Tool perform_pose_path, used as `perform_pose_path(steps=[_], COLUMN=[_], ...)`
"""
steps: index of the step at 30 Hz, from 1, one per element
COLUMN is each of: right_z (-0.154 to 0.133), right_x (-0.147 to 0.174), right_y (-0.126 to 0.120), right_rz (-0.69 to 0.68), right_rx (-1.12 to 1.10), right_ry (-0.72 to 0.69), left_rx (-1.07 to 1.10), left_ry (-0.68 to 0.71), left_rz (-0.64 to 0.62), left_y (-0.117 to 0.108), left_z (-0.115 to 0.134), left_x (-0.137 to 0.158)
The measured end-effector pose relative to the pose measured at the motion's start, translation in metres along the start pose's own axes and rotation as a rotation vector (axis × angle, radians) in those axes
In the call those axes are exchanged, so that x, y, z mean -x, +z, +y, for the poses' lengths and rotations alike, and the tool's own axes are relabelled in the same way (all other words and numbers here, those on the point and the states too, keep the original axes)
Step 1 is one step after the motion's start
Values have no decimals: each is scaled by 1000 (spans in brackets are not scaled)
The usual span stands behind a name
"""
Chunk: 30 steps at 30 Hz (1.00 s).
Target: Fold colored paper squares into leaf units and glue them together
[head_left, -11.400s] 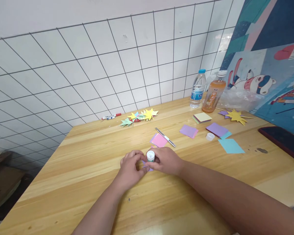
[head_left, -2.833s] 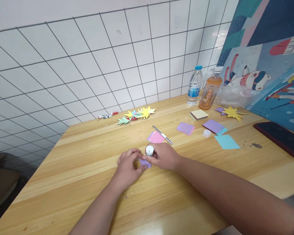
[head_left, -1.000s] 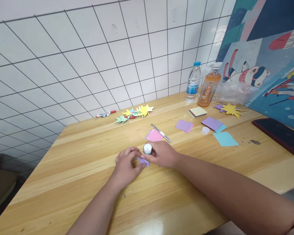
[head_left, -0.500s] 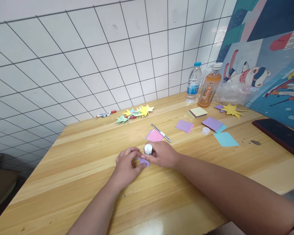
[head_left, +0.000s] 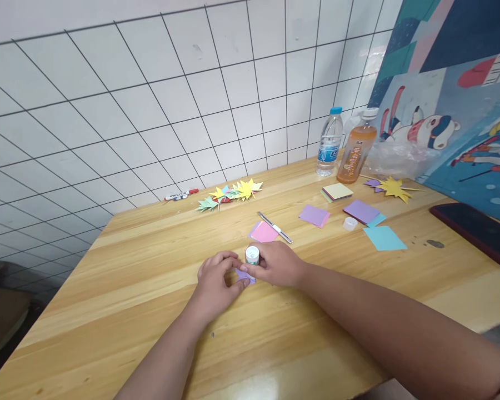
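Small purple paper (head_left: pixel 246 277) on the desk (head_left: pixel 129 289), between left hand (head_left: pixel 216 280) and right hand (head_left: pixel 280 264); 12 o'clock = straight ahead.
Left hand at the paper's 9 o'clock: thumb and fingers parted, thumb tip on the edge. Right hand, between 2 and 3, clamped on a white tube (head_left: pixel 252 255), held upright; its lower end is hidden, contact with paper can't be told. Out at 1 o'clock, a utility knife (head_left: pixel 275 228) across a pink sheet (head_left: pixel 263 233); at 2, a translucent cap (head_left: pixel 350 224). Just short of 12, yellow and green cutouts (head_left: pixel 245 190).
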State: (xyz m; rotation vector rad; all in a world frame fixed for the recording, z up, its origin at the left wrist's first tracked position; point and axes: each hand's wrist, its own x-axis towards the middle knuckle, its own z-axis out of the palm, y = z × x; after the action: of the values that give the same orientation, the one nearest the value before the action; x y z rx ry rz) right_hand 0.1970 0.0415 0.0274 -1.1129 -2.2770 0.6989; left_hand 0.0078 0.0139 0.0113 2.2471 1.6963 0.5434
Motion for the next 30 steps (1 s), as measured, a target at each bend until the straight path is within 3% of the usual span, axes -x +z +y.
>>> perform_pose_path(steps=[30], right_z=[1], right_x=[1], right_y=[2], right_rz=[0], right_rx=[-29], right_ry=[51], left_rx=[3], left_ry=[24], left_rz=[27], left_y=[2], left_z=[-2], left_x=[0])
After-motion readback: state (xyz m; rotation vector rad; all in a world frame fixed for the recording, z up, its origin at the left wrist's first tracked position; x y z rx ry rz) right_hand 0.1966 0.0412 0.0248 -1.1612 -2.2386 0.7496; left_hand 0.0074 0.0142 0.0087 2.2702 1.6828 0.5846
